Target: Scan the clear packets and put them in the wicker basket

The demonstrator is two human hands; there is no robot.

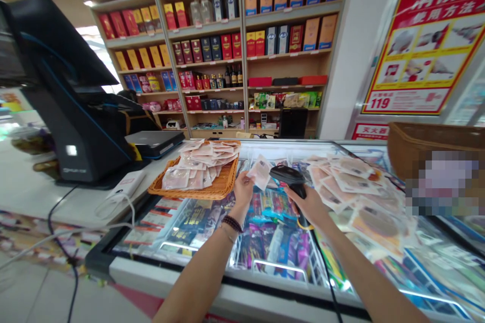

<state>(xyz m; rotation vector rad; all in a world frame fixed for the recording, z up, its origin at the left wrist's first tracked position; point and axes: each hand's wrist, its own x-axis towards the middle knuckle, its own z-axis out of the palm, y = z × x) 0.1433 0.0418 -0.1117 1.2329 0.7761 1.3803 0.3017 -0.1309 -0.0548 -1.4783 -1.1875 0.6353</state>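
Observation:
Near the middle of the head view, my left hand (243, 189) is closed on the edge of a small clear packet (261, 171) with a pale label. My right hand (308, 204) is wrapped round the handle of a black barcode scanner (288, 175), whose head points left, close beside the packet. An orange wicker basket (220, 187) full of similar flat packets (197, 164) stands to the left of my left hand. More packets (352, 181) lie spread in a loose heap on the glass to the right of my right hand.
Beneath my hands is a glass-topped freezer (170, 282) holding colourful packages. A black monitor stand (76, 126) and a white counter (87, 212) are at the left. The scanner's black cable (328, 272) runs toward me. A brown basket (401, 151) stands at the right; stocked shelves (212, 63) are behind.

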